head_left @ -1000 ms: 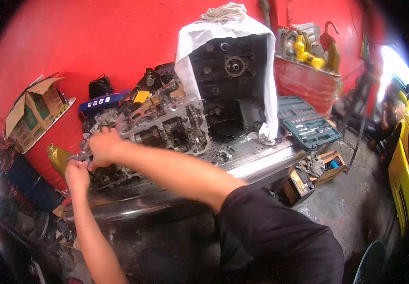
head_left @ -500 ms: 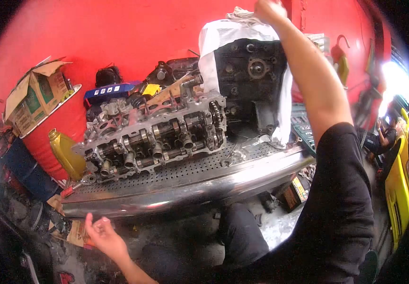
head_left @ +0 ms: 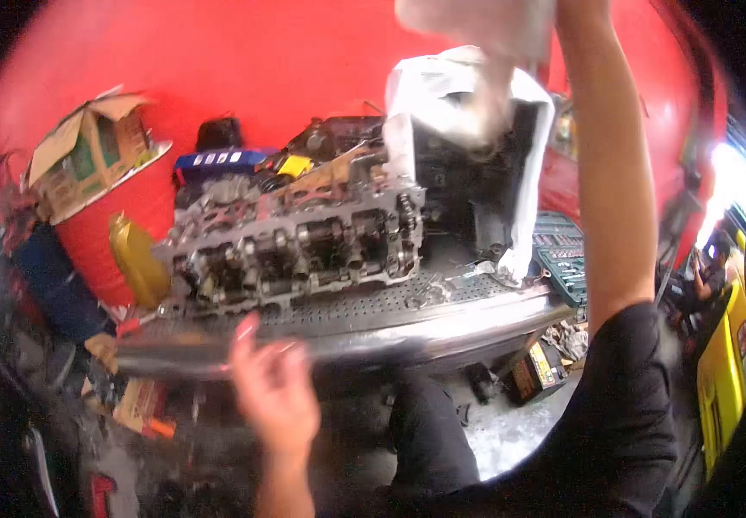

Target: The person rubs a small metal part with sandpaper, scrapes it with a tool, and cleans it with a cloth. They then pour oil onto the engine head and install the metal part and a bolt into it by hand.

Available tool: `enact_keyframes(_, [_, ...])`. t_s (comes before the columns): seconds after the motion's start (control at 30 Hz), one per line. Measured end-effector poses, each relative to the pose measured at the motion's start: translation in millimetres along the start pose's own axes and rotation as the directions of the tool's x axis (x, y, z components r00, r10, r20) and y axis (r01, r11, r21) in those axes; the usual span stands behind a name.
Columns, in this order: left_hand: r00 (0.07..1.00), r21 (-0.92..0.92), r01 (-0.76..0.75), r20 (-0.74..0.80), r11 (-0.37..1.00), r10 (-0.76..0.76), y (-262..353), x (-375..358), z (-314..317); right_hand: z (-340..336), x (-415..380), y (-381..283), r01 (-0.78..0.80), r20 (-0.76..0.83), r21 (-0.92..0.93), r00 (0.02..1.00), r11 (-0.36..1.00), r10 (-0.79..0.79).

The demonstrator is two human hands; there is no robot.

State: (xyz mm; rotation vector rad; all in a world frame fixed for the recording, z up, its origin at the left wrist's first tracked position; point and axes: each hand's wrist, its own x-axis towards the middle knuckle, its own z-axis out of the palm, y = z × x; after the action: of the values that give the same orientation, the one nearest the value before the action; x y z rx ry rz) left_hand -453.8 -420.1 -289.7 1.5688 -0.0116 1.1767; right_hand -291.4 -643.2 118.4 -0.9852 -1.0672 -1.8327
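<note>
At the top edge of the view, my right hand (head_left: 582,7) is partly cut off and blurred. A pale rag (head_left: 494,30) hangs from it above the dark engine block (head_left: 450,203). White cloth (head_left: 528,203) drapes over the top and down the sides of that block. My left hand (head_left: 276,388) is raised in front of the bench edge, fingers apart, holding nothing. Behind it a metal cylinder head (head_left: 304,250) with exposed valve gear rests on the perforated bench top (head_left: 343,309).
A yellow oil bottle (head_left: 138,259) stands left of the cylinder head. An open green socket set (head_left: 558,250) lies at the right end of the bench. A cardboard box (head_left: 88,160) sits at far left. A boxed battery (head_left: 538,371) is below. Another person (head_left: 709,272) is at far right.
My right hand has lifted the rag up and right, off the top of the draped block. My left hand has risen and moved right, towards the bench edge. The view has shifted slightly.
</note>
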Motion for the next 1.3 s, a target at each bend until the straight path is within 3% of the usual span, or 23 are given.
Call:
enact_keyframes(0.07, [0.969,-0.199,0.032,0.246,0.980,0.018,20,2,49,-37,-66,-59,0.309,0.363,-0.306,0.912,0.900,-0.190])
enact_keyframes(0.13, [0.928,-0.369,0.087,0.368,0.925,0.060,26,-7,86,-45,-144,-136,0.080,0.337,-0.234,0.941,0.969,0.004])
enact_keyframes(0.17, [0.922,-0.454,0.117,0.380,0.883,0.073,28,-13,94,-45,-174,-167,-0.248,0.249,-0.107,0.931,0.963,0.267])
enact_keyframes(0.23, [0.916,-0.601,0.243,0.401,0.761,0.025,31,-32,95,-57,-223,-207,-0.697,0.108,0.150,0.716,0.701,0.690])
enact_keyframes(0.33, [0.688,-0.671,0.721,0.665,0.173,-0.290,32,-58,68,-123,-274,-187,-0.858,0.243,-0.064,0.482,0.509,0.842])
enact_keyframes(0.37, [0.703,-0.708,0.697,0.645,0.113,-0.298,33,-58,60,-135,-289,-191,-0.907,0.290,-0.049,0.388,0.418,0.875])
enact_keyframes(0.4, [0.779,-0.721,0.623,0.538,0.302,-0.322,33,-53,54,-152,-311,-204,-0.940,0.367,-0.119,0.257,0.319,0.894])
enact_keyframes(0.43, [0.932,-0.636,0.351,0.306,0.688,-0.193,20,-54,56,-164,-331,-212,-0.952,0.435,-0.200,0.125,0.231,0.892])
enact_keyframes(0.47, [0.991,-0.390,0.020,0.130,0.921,0.033,1,-59,64,-157,-338,-232,-0.991,0.407,0.019,-0.112,-0.131,0.907])
enact_keyframes(0.5, [0.951,-0.047,-0.303,0.050,0.952,0.305,-11,-60,68,-148,-343,-256,-0.851,0.421,0.238,-0.343,-0.468,0.839])
enact_keyframes(0.53, [0.934,-0.119,-0.236,0.246,0.964,0.259,-6,-56,69,-153,-348,-266,-0.760,0.523,0.361,-0.315,-0.541,0.792])
enact_keyframes(0.57, [0.892,0.024,-0.041,0.452,0.999,0.026,-1,-59,64,-156,-362,-259,-0.773,0.733,0.395,-0.061,-0.496,0.678])
enact_keyframes(0.6, [0.880,0.214,-0.211,0.466,0.954,0.090,-4,-69,66,-158,-363,-256,-0.791,0.733,0.325,-0.136,-0.518,0.667])
enact_keyframes(0.67, [0.847,0.445,-0.438,0.496,0.781,0.192,-4,-88,70,-175,-381,-226,-0.752,0.494,-0.036,-0.586,-0.658,0.642])
enact_keyframes(0.73, [0.820,0.485,-0.513,0.522,0.709,0.236,-1,-90,65,-174,-392,-230,-0.790,0.459,0.051,-0.525,-0.612,0.717])
enact_keyframes(0.8, [0.754,0.389,-0.432,0.651,0.814,0.088,-3,-85,55,-175,-400,-236,-0.882,0.401,-0.004,-0.434,-0.472,0.807])
enact_keyframes(0.87, [0.745,0.188,-0.151,0.667,0.970,-0.014,4,-61,33,-191,-425,-216,-0.956,0.488,-0.086,-0.286,-0.281,0.825])
enact_keyframes(0.97, [0.656,-0.327,-0.288,0.617,0.900,0.434,-7,-25,-14,-181,-377,-138,-0.930,0.543,-0.072,0.268,0.362,0.796])
enact_keyframes(1.0, [0.732,-0.118,-0.283,0.614,0.952,0.294,-6,-10,-39,-163,-334,-108,-0.743,0.444,-0.282,0.460,0.607,0.769])
enact_keyframes(1.03, [0.801,0.096,-0.258,0.578,0.961,0.157,-6,9,-65,-146,-292,-77,-0.521,0.329,-0.501,0.624,0.691,0.709])
enact_keyframes(1.1, [0.965,0.499,-0.237,0.219,0.834,0.144,-25,51,-115,-120,-230,-12,-0.271,0.282,-0.663,0.774,0.698,0.567])
enact_keyframes(1.17, [0.998,0.704,-0.027,-0.018,0.710,0.056,-53,94,-162,-96,-182,65,-0.044,0.358,-0.765,0.800,0.642,0.481])
enact_keyframes(1.3, [0.981,0.935,-0.190,0.166,0.298,0.105,-120,149,-205,-58,-131,193,0.219,0.468,-0.863,0.687,0.456,0.556])
